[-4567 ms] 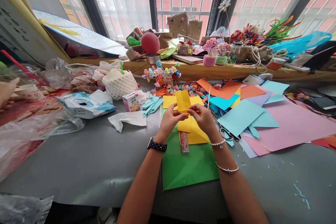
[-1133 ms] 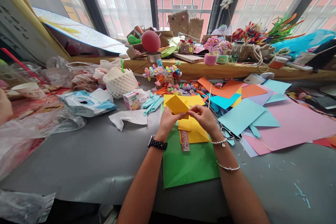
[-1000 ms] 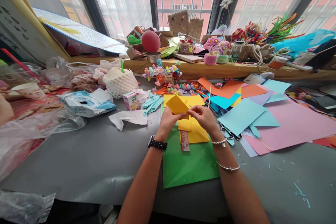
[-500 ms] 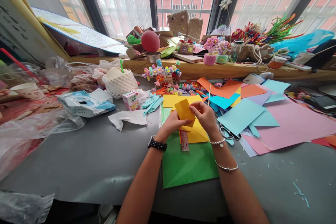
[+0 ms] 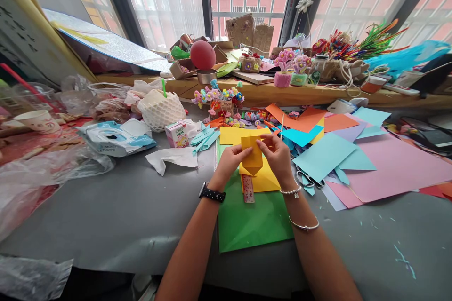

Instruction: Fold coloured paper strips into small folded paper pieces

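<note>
both the left hand (image 5: 230, 162) and right hand (image 5: 278, 155) pinch a folded yellow paper (image 5: 253, 161) between their fingers.

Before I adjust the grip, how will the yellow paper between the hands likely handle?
The yellow paper is probably light, looking small and thin. It seems fairly stiff, showing no droop between the left hand and right hand. Its lower end may bend first, narrowing to a point.
</note>
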### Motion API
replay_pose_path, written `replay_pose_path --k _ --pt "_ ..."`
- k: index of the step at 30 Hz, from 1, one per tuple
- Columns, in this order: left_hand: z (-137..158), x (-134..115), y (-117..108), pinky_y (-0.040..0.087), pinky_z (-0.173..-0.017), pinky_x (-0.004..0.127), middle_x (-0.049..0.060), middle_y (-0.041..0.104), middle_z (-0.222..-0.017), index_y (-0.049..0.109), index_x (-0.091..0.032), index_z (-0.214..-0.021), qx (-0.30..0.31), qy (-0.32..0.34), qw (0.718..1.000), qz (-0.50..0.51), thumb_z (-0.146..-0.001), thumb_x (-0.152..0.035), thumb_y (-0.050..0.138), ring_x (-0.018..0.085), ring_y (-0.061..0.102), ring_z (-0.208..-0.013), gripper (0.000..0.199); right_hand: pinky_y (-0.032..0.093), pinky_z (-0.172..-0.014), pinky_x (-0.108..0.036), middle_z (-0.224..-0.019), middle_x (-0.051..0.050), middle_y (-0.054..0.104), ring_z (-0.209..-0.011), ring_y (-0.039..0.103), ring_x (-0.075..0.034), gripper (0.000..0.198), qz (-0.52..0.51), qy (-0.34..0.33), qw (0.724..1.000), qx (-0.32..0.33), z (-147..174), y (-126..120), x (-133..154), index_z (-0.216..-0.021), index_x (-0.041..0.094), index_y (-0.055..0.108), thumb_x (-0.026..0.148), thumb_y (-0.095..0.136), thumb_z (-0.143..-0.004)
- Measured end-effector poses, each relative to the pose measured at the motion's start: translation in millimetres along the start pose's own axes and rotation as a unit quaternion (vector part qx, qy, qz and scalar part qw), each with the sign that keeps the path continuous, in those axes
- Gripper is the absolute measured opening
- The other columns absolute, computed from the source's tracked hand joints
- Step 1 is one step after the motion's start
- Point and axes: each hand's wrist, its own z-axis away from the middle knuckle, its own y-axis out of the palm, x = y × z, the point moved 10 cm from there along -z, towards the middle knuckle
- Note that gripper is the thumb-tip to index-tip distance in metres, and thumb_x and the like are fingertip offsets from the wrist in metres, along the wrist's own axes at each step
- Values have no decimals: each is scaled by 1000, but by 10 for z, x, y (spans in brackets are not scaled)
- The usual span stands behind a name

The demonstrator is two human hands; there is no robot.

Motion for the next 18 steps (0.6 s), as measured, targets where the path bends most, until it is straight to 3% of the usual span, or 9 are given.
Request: replay_pose_path --k 6,13,18 --pt "4 -17 -6 39 -57 23 2 58 -62 61 -10 -63 -13 1 1000 -14 -61 -38 61 11 50 -59 29 46 -61 -26 -77 -3 59 -67 55 -13 18 57 -68 996 -19 31 -43 166 -87 19 61 27 50 -75" --pt "6 -81 -76 39 -57 22 2 59 -65 63 -11 -71 -41 33 998 16 -63 -40 59 12 50 -64 31 46 -67 -27 -85 -3 56 -78 54 -15 26 99 -113 988 19 57 38 270 -100 27 61 24 44 -80" --pt "27 -143 -136 36 -52 20 0 56 -60 60 -11 -63 -71 56 996 0 -63 -42 58 9 47 -58 31 44 -76 -32 -91 -4 55 -85 52 -17 33 154 -144 976 47 81 115 290 -107 30 56 18 42 -80"
